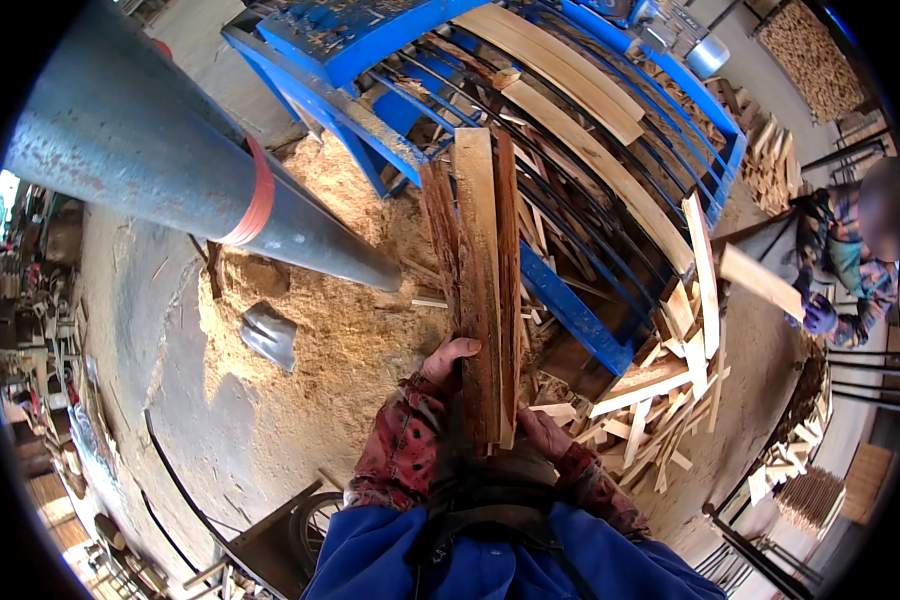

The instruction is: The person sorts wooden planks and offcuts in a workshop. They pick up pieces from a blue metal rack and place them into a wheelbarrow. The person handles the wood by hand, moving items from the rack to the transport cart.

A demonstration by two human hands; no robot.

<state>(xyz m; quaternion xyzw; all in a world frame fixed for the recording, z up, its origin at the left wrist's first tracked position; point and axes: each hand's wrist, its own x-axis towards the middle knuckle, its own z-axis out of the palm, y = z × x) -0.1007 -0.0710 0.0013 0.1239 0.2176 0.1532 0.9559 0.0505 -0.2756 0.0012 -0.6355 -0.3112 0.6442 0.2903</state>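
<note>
- Held several boards in front of the waist, with the lower ends close to the body and the upper ends pointing away toward a blue rack; could not tell whether touching it.
- Grasped the boards at the left edge with the left hand, laying the thumb over the bark; could not see the other fingers.
- Set the right hand against the lower right edge; could not tell how far the fingers curled behind the wood.
- Had a pale board between darker, bark-covered ones.
- Faced long pale planks lying across the bars of the rack.
- Had loose offcuts heaped beside the rack's near right corner.
- Had a thick grey pipe at left, ringed by an orange band and slanting down over spread sawdust.
- Wore red patterned sleeves.
- Saw a co-worker at far right, with a gloved hand at a pale plank's end.
</note>
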